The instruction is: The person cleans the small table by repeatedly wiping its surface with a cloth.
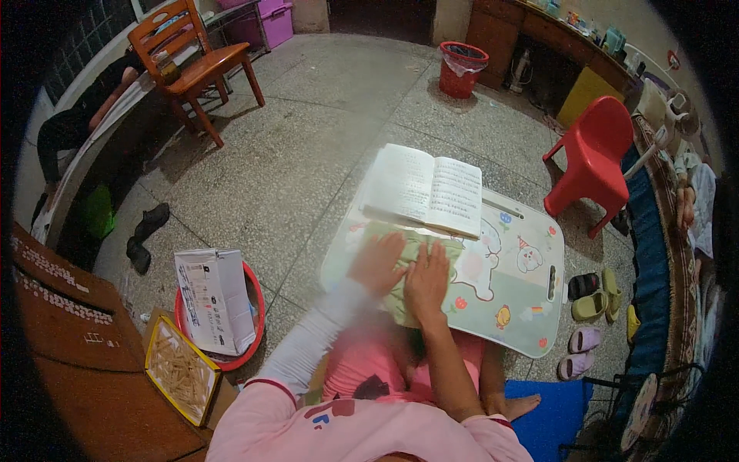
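A light green cloth (398,306) lies on a low white and green table (531,331) with cartoon prints. My left hand (379,262), slightly blurred, lies on the cloth's left part with its fingers stretched out. Flat on the cloth's right part, close beside it, is my right hand (428,279), fingers extended. Neither hand grips anything that I can see. An open book (454,192) with lined, written pages rests just beyond the cloth, toward the table's far edge. A pale sleeve covers my left forearm; my right forearm is bare.
At left, a red basin (260,316) holds a white box (212,300), beside a yellow-rimmed tray (206,412) of tan pieces. A red chair (600,142) and several slippers (590,306) are on the right. Farther off are a red bin (463,73) and wooden chair (212,65).
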The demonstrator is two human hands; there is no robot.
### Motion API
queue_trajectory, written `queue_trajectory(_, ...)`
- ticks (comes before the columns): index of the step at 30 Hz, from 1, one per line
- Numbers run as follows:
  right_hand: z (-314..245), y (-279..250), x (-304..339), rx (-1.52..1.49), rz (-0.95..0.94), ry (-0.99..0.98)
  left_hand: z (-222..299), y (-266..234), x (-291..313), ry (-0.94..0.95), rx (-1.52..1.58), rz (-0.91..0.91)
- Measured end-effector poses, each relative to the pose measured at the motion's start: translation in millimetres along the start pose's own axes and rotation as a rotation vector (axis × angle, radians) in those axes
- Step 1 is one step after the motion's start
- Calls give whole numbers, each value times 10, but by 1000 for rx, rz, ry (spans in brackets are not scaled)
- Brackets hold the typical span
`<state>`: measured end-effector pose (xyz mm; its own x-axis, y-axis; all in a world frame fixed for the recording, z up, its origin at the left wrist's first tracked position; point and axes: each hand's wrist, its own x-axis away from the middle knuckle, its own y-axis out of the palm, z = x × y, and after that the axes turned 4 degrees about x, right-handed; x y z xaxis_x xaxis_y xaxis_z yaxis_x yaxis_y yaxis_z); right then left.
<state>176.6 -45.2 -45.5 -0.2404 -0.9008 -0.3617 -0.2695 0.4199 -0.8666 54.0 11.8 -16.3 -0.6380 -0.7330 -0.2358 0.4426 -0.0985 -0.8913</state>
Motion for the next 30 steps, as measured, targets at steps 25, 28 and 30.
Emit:
queue_trajectory(25,111,-312,464,-211,-135,-182,379,290,638,-204,-90,-29)
queue_trajectory(28,365,-556,547,-86,-3,-241,657,344,442,-145,-102,-106)
queue_trajectory(30,627,-628,602,-84,-1,-222,887,412,269,-110,-76,-205)
